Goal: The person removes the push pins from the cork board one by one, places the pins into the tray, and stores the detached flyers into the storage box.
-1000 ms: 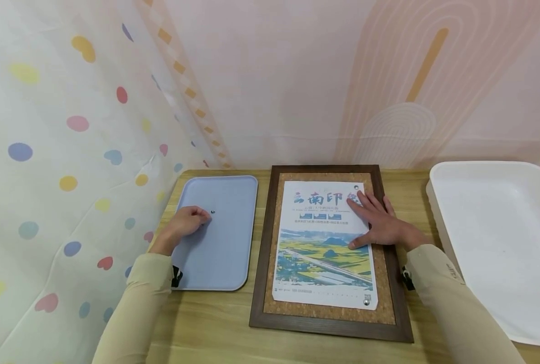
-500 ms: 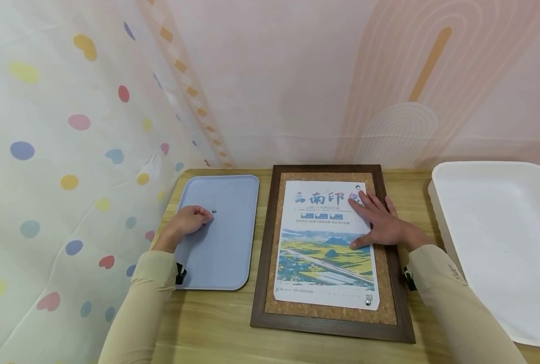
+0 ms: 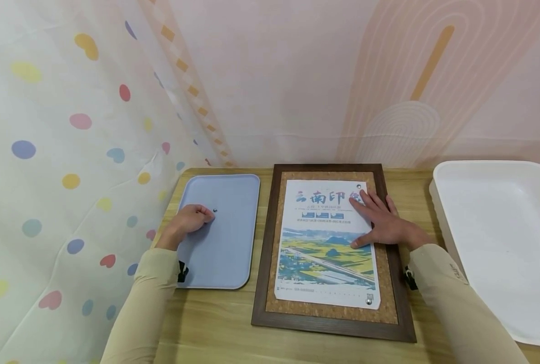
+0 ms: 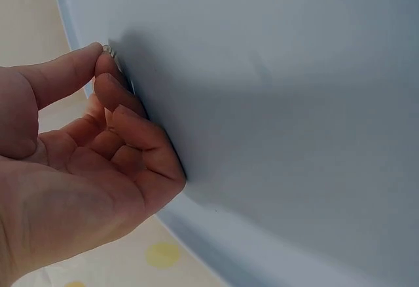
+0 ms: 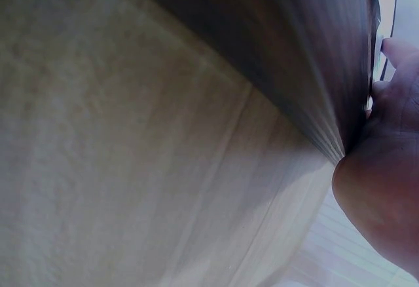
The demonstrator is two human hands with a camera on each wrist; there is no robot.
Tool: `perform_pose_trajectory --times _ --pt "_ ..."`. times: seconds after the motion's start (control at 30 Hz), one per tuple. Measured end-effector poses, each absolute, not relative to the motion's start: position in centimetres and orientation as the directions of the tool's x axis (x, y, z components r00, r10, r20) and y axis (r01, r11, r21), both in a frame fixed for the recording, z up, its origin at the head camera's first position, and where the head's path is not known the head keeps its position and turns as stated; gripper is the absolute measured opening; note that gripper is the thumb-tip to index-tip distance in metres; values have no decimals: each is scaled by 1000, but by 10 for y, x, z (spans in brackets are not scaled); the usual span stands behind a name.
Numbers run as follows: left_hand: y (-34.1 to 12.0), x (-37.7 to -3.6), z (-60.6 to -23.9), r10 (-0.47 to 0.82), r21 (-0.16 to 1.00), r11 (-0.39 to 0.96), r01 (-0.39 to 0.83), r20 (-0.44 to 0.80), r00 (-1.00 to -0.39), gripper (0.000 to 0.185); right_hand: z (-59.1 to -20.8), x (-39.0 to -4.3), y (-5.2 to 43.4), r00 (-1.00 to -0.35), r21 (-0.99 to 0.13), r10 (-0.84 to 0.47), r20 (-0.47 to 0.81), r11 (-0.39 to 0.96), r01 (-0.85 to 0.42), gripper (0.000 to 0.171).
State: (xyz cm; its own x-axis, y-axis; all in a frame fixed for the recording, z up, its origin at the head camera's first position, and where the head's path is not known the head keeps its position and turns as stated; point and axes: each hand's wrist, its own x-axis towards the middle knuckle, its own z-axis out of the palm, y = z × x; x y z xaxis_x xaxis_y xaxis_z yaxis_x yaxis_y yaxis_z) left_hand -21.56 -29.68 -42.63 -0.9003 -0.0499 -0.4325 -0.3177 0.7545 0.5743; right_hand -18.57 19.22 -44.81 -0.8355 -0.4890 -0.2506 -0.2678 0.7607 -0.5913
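Observation:
In the head view my left hand is over the blue tray, fingers curled. The left wrist view shows its thumb and index finger pinching a small shiny push pin close to the tray surface. A silver pin shows at these fingertips from above; I cannot tell if it is the same one. My right hand lies with spread fingers on a printed poster and the framed cork board under it. Silver pins sit at the poster's top right corner and bottom right corner.
A deep white tray stands to the right of the board. The wooden table meets a pink patterned backdrop behind and a dotted sheet on the left.
The head view has shifted very slightly. Both hands keep their places on the tray and the poster.

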Motion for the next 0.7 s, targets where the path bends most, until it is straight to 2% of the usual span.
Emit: perform_pose_trajectory --times 0.7 --pt "-297 -217 -429 -75 593 732 -335 -418 -905 22 -449 -188 194 -834 -584 -486 -263 768 -263 119"
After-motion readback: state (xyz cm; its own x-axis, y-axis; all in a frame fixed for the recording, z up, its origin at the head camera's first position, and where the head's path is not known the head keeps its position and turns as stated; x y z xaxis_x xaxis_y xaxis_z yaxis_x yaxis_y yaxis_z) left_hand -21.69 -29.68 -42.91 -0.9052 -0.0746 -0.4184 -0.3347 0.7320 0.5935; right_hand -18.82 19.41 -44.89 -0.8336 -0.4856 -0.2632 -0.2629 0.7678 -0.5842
